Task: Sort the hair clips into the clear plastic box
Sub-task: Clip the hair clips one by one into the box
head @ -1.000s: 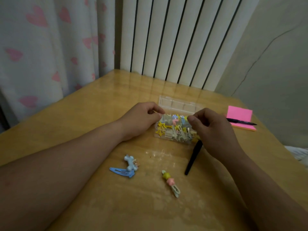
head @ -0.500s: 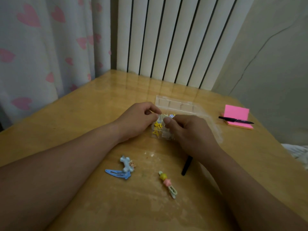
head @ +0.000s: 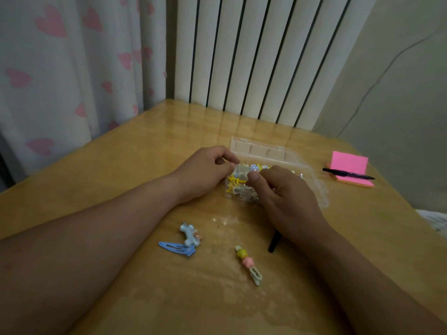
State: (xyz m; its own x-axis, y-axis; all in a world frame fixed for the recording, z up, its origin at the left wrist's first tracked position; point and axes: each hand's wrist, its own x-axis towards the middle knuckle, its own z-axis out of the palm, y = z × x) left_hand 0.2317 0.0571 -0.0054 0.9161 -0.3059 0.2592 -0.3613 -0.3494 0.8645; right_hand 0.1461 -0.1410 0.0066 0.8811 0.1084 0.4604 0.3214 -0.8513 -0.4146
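Note:
The clear plastic box lies on the wooden table with its lid open toward the far side; several yellow, white and pastel hair clips fill its left part. My left hand pinches the box's left edge. My right hand rests over the box's middle, thumb and fingers closed at the near-left rim; I cannot tell what they pinch. Loose on the table near me lie a blue snap clip, a pale blue bone-shaped clip and a green clip with yellow and pink beads.
A black stick-like object pokes out from under my right wrist. A pink sticky-note pad with a black pen on it sits at the right. Curtain and radiator stand behind the table's far edge.
My right hand has moved left from the box's right end over its middle, now covering most of the clips. My left hand stays on the left edge.

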